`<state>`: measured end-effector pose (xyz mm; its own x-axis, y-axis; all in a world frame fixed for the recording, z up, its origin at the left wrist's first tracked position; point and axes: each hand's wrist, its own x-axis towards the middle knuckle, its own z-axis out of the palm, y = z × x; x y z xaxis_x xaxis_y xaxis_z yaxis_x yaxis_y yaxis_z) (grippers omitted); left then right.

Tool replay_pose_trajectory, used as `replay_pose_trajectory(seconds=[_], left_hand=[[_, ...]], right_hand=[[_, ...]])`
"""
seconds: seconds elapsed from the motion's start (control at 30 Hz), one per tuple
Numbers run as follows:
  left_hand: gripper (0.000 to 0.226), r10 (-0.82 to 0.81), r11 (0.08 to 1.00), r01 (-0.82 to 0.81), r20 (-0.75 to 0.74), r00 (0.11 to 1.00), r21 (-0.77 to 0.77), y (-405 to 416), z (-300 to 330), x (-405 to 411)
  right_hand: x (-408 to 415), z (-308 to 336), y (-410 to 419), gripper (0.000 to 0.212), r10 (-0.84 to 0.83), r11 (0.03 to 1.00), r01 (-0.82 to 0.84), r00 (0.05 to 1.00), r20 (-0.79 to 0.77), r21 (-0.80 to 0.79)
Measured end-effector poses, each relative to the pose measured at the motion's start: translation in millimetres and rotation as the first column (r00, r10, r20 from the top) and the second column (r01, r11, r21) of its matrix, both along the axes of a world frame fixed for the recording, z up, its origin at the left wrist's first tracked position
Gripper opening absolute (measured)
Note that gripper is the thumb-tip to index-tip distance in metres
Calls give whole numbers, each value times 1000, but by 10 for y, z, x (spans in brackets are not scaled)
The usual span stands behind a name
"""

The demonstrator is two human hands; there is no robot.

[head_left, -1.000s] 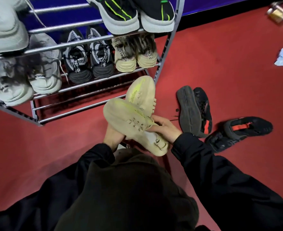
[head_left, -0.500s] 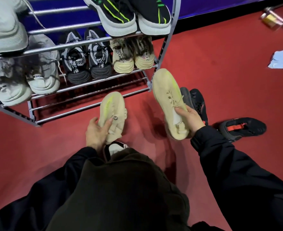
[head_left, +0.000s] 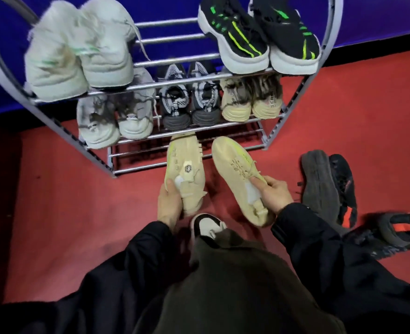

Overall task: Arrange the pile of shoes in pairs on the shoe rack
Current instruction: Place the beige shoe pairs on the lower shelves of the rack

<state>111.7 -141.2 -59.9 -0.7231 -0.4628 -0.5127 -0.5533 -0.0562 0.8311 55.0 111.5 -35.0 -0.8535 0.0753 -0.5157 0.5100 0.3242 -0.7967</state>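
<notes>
I hold two cream knit shoes side by side, toes toward the metal shoe rack [head_left: 274, 131]. My left hand [head_left: 169, 206] grips the heel of the left cream shoe [head_left: 186, 162], whose toe reaches over the rack's lowest bars. My right hand [head_left: 272, 194] grips the collar of the right cream shoe [head_left: 233, 165]. Two black shoes with orange marks lie on the red floor to the right: one on its side [head_left: 329, 186], one further right [head_left: 401, 232]. The rack's upper tiers carry several pairs.
On the rack stand white fluffy shoes [head_left: 78, 56], black shoes with green stripes [head_left: 259, 37], grey-white shoes [head_left: 114, 119], black-and-white knit shoes [head_left: 189, 102] and tan shoes [head_left: 252, 102]. A blue wall [head_left: 380, 18] stands behind. My own shoe [head_left: 207, 226] shows below my hands.
The cream shoes, first pressed together, were split one to each hand. Both have since come closer together, toes now at the lowest tier. The view has tilted upward.
</notes>
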Motion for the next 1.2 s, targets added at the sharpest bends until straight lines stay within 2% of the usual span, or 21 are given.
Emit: replay_pose_trajectory(seconds=[0.13, 0.23, 0.3, 0.37, 0.43, 0.5, 0.6, 0.73, 0.8, 0.83, 0.9, 0.93, 1.0, 1.07, 1.2], left_hand=[[65, 58, 998, -58, 9, 998, 28, -499, -399, -92], [55, 103, 994, -103, -13, 995, -39, -735, -181, -178], [51, 191, 978, -192, -25, 981, -75, -943, -229, -285], [61, 255, 959, -258, -41, 966, -114, -1165, -313, -409], [64, 289, 945, -290, -27, 957, -154, -1341, -274, -524], [46, 282, 941, -280, -14, 959, -190, -1455, -188, -647], [31, 307, 933, -298, 14, 952, -199, -1624, -205, -826], [23, 223, 961, -220, 3, 975, -167, -1714, -323, -983], [11, 109, 962, -108, -10, 994, -252, -1626, -357, -936], [26, 64, 943, -52, 26, 998, -329, -1588, -388, -897], [74, -67, 835, 160, 192, 979, -526, -1552, -468, -795], [79, -115, 777, 230, 227, 967, -586, -1561, -542, -752], [64, -182, 712, 278, 213, 960, -645, -1579, -562, -705], [53, -179, 700, 226, 140, 974, -677, -1592, -603, -672], [66, -162, 725, 169, 74, 984, -668, -1640, -588, -658]], right_hand=[[-200, -129, -512, 25, 86, 996, -86, 996, 26, -4], [-391, -272, -910, 35, 77, 997, -78, 996, 51, 6], [-538, -350, -1137, 51, 110, 992, -113, 992, 54, 63], [-681, -403, -1334, 67, 184, 969, -186, 983, 28, 164], [-785, -407, -1512, 57, 269, 931, -258, 963, -9, 259], [-870, -398, -1667, 42, 312, 917, -285, 948, -57, 281], [-981, -512, -1869, 40, 322, 918, -283, 941, -103, 278], [-1108, -587, -2134, 39, 281, 951, -273, 959, -33, 147], [-1156, -617, -2276, 36, 215, 976, -217, 976, 43, 35], [-1175, -653, -2335, 35, 191, 982, -190, 979, 76, -20], [-1202, -746, -2409, 43, 166, 982, -153, 979, 118, -109], [-1196, -766, -2438, 43, 165, 977, -143, 977, 136, -157], [-1175, -747, -2481, 31, 176, 970, -144, 971, 160, -196], [-1172, -779, -2527, 10, 153, 976, -131, 981, 119, -175], [-1248, -869, -2701, 14, 117, 989, -116, 993, 9, -96]])
